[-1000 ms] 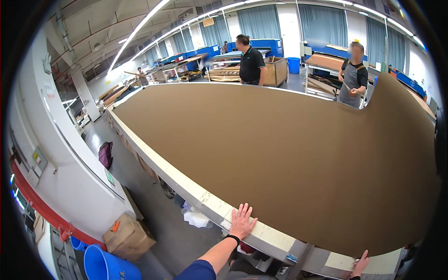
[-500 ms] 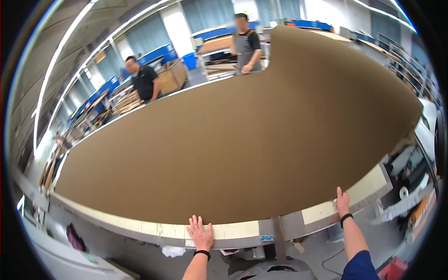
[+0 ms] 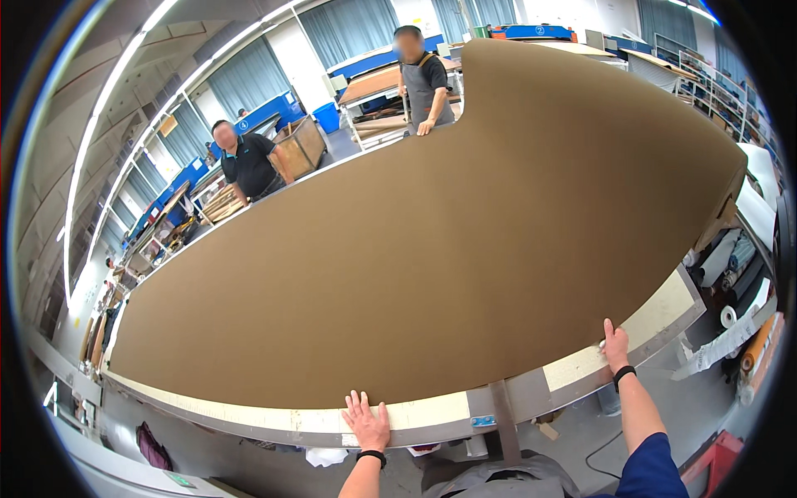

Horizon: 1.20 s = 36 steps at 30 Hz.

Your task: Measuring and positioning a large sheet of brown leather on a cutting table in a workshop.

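A wide sheet of plain brown material [image 3: 349, 274] covers most of the long table and swells up into a high hump at the far right. My left hand [image 3: 368, 422] lies flat with fingers spread on the pale strip of the table's near edge [image 3: 274, 417], fingertips at the sheet's border. Farther right, my right hand [image 3: 615, 347] is closed, thumb side up, beside the sheet's near border. A small whitish bit shows at its fingers, too small to name.
Across the table, one person [image 3: 253, 166] leans at its far edge and another, in a grey apron [image 3: 423, 95], rests a hand there. Rolls of material [image 3: 757, 344] stand at the right. A red object [image 3: 716, 461] sits low at the right, and a wooden crate [image 3: 299, 148] stands behind.
The view has shifted slightly. Both hands stay near the same spots on the table edge. The far-left person's head has turned more toward the table.
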Available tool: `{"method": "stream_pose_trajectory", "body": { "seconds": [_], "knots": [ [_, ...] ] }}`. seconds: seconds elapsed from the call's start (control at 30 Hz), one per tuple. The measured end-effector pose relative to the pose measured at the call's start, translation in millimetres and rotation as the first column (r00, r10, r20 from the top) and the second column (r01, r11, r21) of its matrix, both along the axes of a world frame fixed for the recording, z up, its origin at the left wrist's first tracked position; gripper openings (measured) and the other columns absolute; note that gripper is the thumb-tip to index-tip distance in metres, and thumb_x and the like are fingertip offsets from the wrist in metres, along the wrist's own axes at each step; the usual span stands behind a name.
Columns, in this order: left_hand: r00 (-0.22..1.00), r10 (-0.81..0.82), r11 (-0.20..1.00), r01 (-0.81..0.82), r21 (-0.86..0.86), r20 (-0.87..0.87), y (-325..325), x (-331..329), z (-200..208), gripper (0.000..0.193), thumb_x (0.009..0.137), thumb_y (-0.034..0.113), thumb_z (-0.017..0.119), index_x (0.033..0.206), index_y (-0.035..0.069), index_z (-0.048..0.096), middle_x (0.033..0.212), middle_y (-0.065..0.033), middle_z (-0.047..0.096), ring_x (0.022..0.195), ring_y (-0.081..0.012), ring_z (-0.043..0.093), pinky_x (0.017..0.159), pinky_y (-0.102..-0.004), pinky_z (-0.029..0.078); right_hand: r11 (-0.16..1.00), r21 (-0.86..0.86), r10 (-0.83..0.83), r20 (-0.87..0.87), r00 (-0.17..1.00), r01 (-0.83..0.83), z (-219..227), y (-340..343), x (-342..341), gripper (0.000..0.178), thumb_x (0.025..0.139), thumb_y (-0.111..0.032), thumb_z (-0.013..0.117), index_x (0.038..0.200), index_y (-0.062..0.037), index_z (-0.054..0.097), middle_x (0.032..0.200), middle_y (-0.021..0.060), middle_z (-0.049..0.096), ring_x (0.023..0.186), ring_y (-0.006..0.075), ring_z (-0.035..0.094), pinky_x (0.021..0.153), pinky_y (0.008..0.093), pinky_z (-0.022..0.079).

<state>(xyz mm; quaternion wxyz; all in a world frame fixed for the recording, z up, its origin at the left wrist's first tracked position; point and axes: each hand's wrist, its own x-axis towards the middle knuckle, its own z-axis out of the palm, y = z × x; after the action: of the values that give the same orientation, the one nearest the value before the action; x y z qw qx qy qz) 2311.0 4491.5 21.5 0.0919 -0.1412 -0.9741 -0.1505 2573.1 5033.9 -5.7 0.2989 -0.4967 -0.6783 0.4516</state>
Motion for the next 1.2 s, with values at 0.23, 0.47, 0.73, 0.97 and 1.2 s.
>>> {"method": "stream_pose_trajectory", "body": {
  "seconds": [0.23, 0.47, 0.73, 0.97, 1.2],
  "knots": [
    [0.999, -0.016, 1.000, 0.016, -0.004, -0.036, 0, -5, -8, 0.060, 0.091, 0.040, 0.054, 0.138, 0.004, 0.042, 0.151, -0.0160, 0.030, 0.144, -0.0319, 0.019, 0.116, -0.0542, 0.008, 1.000, 0.028, 0.002, -0.037, 0.999, -0.001, 1, 1, 0, 0.054, 0.097, -0.045, 0.051, 0.072, 0.0022, 0.059, 0.053, 0.0054, 0.052, 0.039, 0.0141, 0.050, 0.037, 0.0290, 0.039],
    [0.998, -0.012, 1.000, 0.012, 0.003, -0.060, -4, 1, -8, 0.061, 0.091, 0.043, 0.053, 0.137, 0.004, 0.044, 0.151, -0.0153, 0.032, 0.143, -0.0321, 0.020, 0.116, -0.0551, 0.008, 1.000, -0.013, -0.013, -0.072, 0.997, 0.012, -6, 2, 4, 0.052, 0.095, -0.048, 0.053, 0.070, -0.0021, 0.054, 0.053, 0.0031, 0.049, 0.037, 0.0117, 0.046, 0.034, 0.0270, 0.035],
    [0.999, -0.029, 0.999, 0.028, -0.042, -0.034, 3, -7, -14, 0.059, 0.092, 0.040, 0.051, 0.137, 0.003, 0.042, 0.152, -0.0168, 0.029, 0.143, -0.0331, 0.020, 0.115, -0.0549, 0.010, 1.000, -0.013, -0.008, -0.051, 0.999, 0.007, -5, 8, -6, 0.050, 0.096, -0.047, 0.052, 0.073, -0.0032, 0.055, 0.053, 0.0013, 0.047, 0.039, 0.0110, 0.045, 0.036, 0.0279, 0.035],
    [1.000, 0.007, 1.000, -0.007, -0.020, -0.009, -2, -8, -3, 0.061, 0.092, 0.038, 0.053, 0.140, 0.003, 0.039, 0.153, -0.0156, 0.028, 0.143, -0.0330, 0.019, 0.115, -0.0553, 0.010, 0.997, 0.073, 0.025, 0.039, 0.999, -0.027, 1, 3, -18, 0.053, 0.097, -0.047, 0.049, 0.076, 0.0011, 0.060, 0.056, 0.0052, 0.054, 0.042, 0.0139, 0.052, 0.039, 0.0311, 0.040],
    [1.000, -0.013, 0.999, 0.012, -0.032, -0.023, 2, 1, -3, 0.059, 0.091, 0.037, 0.053, 0.138, 0.003, 0.041, 0.152, -0.0161, 0.029, 0.143, -0.0332, 0.020, 0.115, -0.0549, 0.010, 1.000, 0.000, -0.007, -0.015, 1.000, 0.007, 0, -1, 5, 0.053, 0.096, -0.049, 0.052, 0.076, -0.0003, 0.058, 0.053, 0.0034, 0.052, 0.039, 0.0114, 0.048, 0.036, 0.0262, 0.039]
  ]
}}
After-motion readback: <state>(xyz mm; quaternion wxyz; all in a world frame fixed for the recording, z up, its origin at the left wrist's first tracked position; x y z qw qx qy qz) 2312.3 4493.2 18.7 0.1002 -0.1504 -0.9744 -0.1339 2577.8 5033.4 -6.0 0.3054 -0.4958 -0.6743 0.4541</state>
